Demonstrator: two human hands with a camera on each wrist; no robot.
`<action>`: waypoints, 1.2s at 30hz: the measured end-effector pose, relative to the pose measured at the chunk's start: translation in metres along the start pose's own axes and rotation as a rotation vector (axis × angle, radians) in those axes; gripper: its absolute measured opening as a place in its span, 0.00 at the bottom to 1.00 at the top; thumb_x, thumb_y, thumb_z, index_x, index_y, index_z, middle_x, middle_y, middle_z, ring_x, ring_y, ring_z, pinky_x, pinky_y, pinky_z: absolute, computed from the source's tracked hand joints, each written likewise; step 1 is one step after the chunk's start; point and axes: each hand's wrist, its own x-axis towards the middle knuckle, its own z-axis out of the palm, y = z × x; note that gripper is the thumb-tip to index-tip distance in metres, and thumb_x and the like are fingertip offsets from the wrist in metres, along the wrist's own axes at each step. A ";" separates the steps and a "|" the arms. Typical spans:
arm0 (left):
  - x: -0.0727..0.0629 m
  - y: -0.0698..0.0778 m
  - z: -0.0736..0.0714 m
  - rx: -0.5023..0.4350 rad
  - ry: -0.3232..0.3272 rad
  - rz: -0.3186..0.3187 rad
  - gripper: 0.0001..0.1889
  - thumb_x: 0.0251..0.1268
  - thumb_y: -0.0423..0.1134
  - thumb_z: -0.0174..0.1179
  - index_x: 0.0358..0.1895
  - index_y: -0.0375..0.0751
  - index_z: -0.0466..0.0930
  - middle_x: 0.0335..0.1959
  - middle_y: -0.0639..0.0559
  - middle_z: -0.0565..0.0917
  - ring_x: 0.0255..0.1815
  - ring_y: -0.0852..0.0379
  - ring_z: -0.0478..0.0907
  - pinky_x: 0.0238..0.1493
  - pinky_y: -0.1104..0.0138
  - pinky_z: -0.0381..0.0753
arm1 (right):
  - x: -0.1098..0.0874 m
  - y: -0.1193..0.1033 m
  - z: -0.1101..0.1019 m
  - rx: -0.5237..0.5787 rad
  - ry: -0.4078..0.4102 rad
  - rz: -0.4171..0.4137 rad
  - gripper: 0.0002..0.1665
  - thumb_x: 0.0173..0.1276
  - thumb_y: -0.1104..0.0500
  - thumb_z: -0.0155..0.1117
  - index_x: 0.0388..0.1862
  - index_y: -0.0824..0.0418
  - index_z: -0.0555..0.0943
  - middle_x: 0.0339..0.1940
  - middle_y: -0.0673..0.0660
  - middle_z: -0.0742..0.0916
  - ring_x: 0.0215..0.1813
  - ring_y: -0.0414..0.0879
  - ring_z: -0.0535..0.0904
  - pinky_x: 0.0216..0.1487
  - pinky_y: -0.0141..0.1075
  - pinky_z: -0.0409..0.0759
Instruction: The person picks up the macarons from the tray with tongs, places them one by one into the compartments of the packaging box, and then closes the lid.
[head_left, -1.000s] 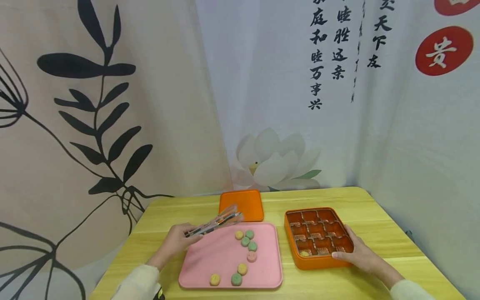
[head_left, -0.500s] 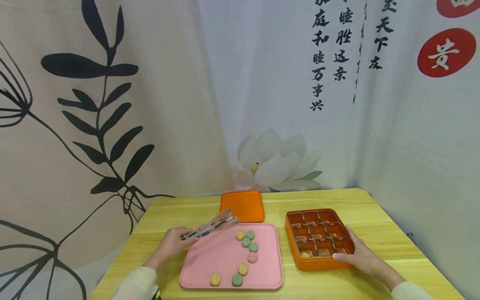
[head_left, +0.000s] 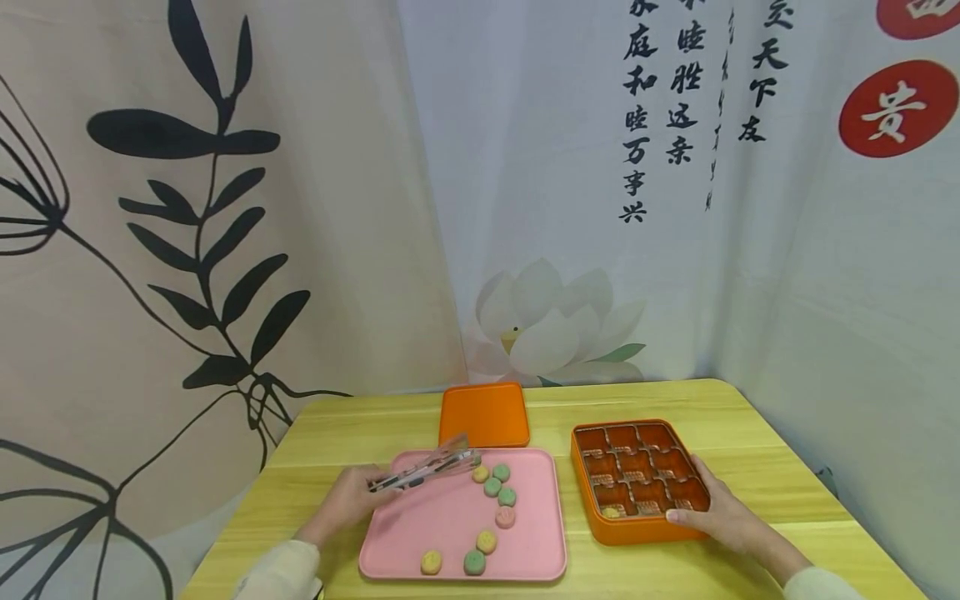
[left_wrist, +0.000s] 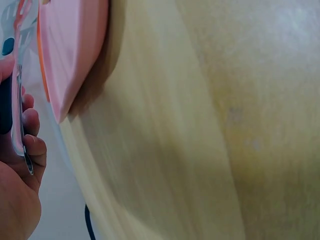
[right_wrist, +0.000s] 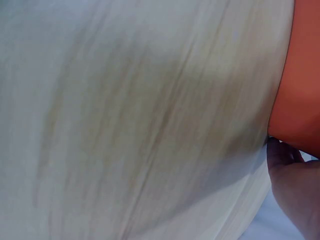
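Observation:
My left hand (head_left: 351, 502) grips a pair of clear-tipped tongs (head_left: 426, 472) over the left side of a pink tray (head_left: 408, 529). Their tips overlap the back yellow macaron (head_left: 480, 474) in the head view. Green macarons (head_left: 492, 487), a pink macaron (head_left: 506, 517) and more yellow ones lie on the tray's right half and front. In the left wrist view, fingers curl round the dark handle (left_wrist: 6, 100) of the tongs. My right hand (head_left: 723, 515) holds the near right corner of an orange box (head_left: 630, 532), thumb on its front rim. One yellow macaron (head_left: 611, 512) sits in its front left compartment.
A flat orange lid (head_left: 486, 414) lies behind the tray. The box has a brown divided insert (head_left: 633, 463). Everything stands on a yellow wood-grain table (head_left: 337, 433), with a printed curtain (head_left: 555, 167) behind it.
My left hand has lowered the tongs, and their tips have come down from near the lid to the back yellow macaron. My right hand stays on the box.

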 end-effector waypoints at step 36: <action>-0.003 -0.003 0.022 0.008 -0.068 0.016 0.09 0.58 0.42 0.72 0.41 0.46 0.89 0.29 0.59 0.81 0.27 0.62 0.73 0.28 0.70 0.75 | 0.000 0.000 0.001 -0.001 0.012 -0.012 0.65 0.66 0.53 0.70 0.78 0.70 0.31 0.69 0.83 0.56 0.63 0.71 0.70 0.59 0.55 0.73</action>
